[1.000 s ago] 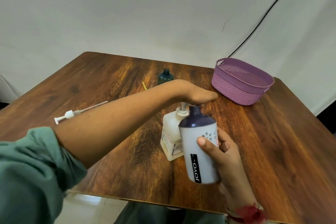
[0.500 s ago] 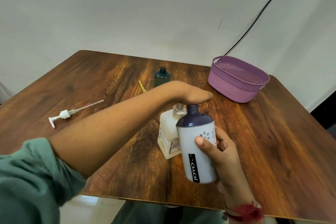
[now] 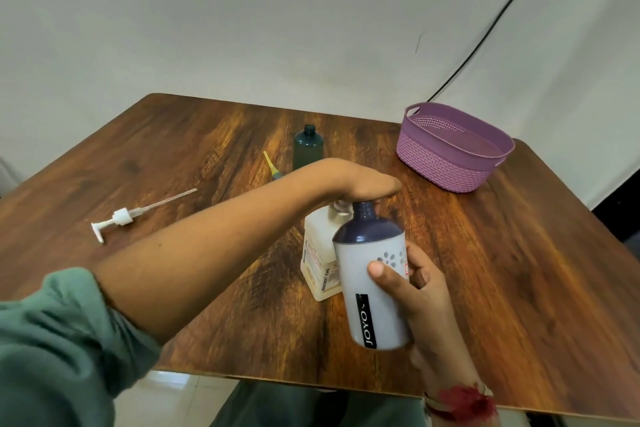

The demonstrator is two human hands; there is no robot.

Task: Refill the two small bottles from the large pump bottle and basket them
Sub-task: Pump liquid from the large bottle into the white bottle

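Hardly anything has shifted since a second ago. I see the left hand (image 3: 363,180) still flat, fingers straight, pressing down on the head of the cream pump bottle (image 3: 318,267) at frame centre. The right hand (image 3: 422,295) wraps round the white bottle (image 3: 370,295), its dark neck just beside the pump head. The green bottle (image 3: 308,149) stands uncapped above centre, the purple basket (image 3: 446,163) upper right, and a loose pump (image 3: 121,217) lies at left.

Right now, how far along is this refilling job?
Done: the green bottle and white bottle look uncapped; a loose pump lies aside. In hand: the left hand presses the pump bottle while the right hand holds the white bottle beside its top. Left: the green bottle's fill is unclear; the basket holds nothing.
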